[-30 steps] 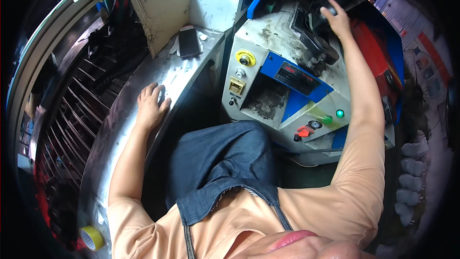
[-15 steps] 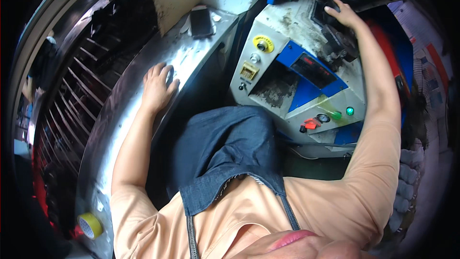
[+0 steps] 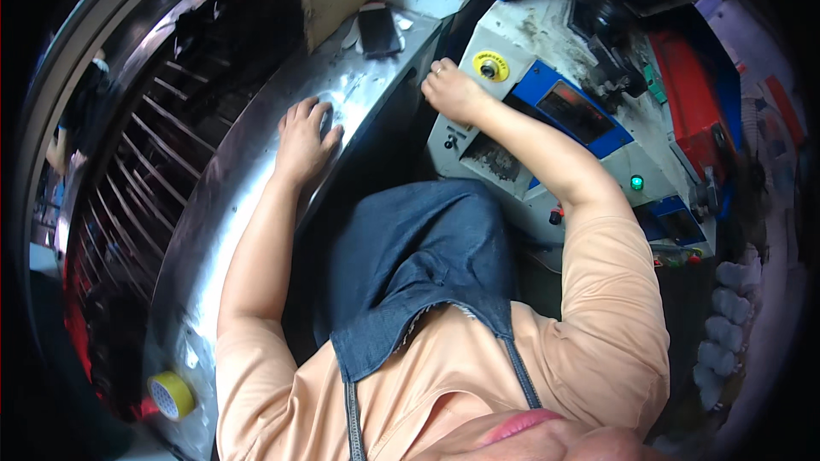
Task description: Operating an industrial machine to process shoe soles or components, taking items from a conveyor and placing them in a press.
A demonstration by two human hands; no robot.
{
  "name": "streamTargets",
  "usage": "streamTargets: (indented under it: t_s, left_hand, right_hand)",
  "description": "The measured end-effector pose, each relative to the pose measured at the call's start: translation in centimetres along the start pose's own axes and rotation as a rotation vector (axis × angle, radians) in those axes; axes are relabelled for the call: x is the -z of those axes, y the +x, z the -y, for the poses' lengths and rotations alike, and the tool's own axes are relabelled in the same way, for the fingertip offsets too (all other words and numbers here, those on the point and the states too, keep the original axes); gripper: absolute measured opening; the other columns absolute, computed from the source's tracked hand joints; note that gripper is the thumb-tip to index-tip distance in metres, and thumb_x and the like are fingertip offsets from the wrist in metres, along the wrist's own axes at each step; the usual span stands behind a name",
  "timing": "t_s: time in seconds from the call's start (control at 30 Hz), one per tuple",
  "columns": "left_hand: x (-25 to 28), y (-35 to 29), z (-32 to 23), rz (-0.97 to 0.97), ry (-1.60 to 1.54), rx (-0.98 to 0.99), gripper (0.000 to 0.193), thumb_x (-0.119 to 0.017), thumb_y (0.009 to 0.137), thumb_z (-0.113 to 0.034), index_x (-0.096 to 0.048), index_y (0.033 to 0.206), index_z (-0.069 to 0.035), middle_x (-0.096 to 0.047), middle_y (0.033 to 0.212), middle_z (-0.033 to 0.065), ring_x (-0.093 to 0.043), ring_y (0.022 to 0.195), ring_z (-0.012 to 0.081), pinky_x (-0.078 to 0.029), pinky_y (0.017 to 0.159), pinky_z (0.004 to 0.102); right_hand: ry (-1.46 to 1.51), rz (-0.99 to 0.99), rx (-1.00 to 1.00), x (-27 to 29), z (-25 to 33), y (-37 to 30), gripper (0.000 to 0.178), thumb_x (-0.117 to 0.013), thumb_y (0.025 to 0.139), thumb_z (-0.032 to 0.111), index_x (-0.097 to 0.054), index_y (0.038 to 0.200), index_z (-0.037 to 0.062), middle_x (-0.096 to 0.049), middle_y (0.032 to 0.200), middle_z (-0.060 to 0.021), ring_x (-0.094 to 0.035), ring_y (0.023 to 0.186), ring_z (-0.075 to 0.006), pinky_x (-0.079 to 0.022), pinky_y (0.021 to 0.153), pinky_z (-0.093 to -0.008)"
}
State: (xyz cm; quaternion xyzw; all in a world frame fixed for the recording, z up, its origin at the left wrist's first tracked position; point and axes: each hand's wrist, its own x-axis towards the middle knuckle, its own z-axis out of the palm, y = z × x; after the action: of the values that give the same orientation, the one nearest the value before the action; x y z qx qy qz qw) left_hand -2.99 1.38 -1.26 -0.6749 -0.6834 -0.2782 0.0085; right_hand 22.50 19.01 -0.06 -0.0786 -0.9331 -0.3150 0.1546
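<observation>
My left hand [image 3: 304,138] lies palm down on the shiny metal table [image 3: 256,179], its fingers stretched and slightly apart, with nothing in them. Across the gap to the right, my right hand [image 3: 453,92] is at the left edge of a grey machine panel [image 3: 491,30]. Its fingers are curled in, and the fingertips and anything inside are hidden. Just right of that hand sits a dark round button on a yellow ring [image 3: 490,67]. My right forearm crosses in front of the panel, beside a blue-framed dark display [image 3: 574,111].
A dark phone [image 3: 377,32] lies at the table's far end, and a yellow tape roll [image 3: 171,395] at its near end. The machine carries a black mechanism [image 3: 608,43], a red block [image 3: 688,94] and a lit green button [image 3: 636,182]. Metal rods [image 3: 154,162] stand left.
My right hand has come left and nearer, from the black mechanism to the panel's left edge, its fingers now curled. The left hand rests on the table as before. The view has shifted slightly.
</observation>
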Motion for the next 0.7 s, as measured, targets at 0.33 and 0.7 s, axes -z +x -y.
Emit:
streamTargets:
  t_s: [0.33,0.7]
  left_hand:
    - [0.0,-0.2,0.2,0.005,-0.020,-0.011,0.043,-0.061,0.079,-0.030,-0.057,0.115,-0.006,-0.050,0.126,0.0176,-0.041,0.122,0.0335,-0.028,0.104,0.0455]
    - [-0.1,-0.3,-0.2,-0.039,0.055,-0.011,0.042,-0.061,0.080,-0.029,-0.057,0.115,-0.007,-0.050,0.126,0.0160,-0.043,0.120,0.0334,-0.032,0.102,0.0445]
  right_hand:
    - [0.450,-0.108,-0.104,3.1,2.9,0.0,0.019,-0.063,0.078,0.027,-0.064,0.089,0.0112,-0.059,0.082,-0.0051,-0.054,0.090,-0.0240,-0.045,0.077,-0.0354]
    - [0.817,-0.179,-0.550,12.6,13.8,-11.4,0.019,-0.060,0.083,0.016,-0.063,0.100,0.0070,-0.062,0.090,-0.0094,-0.059,0.084,-0.0265,-0.049,0.076,-0.0353]
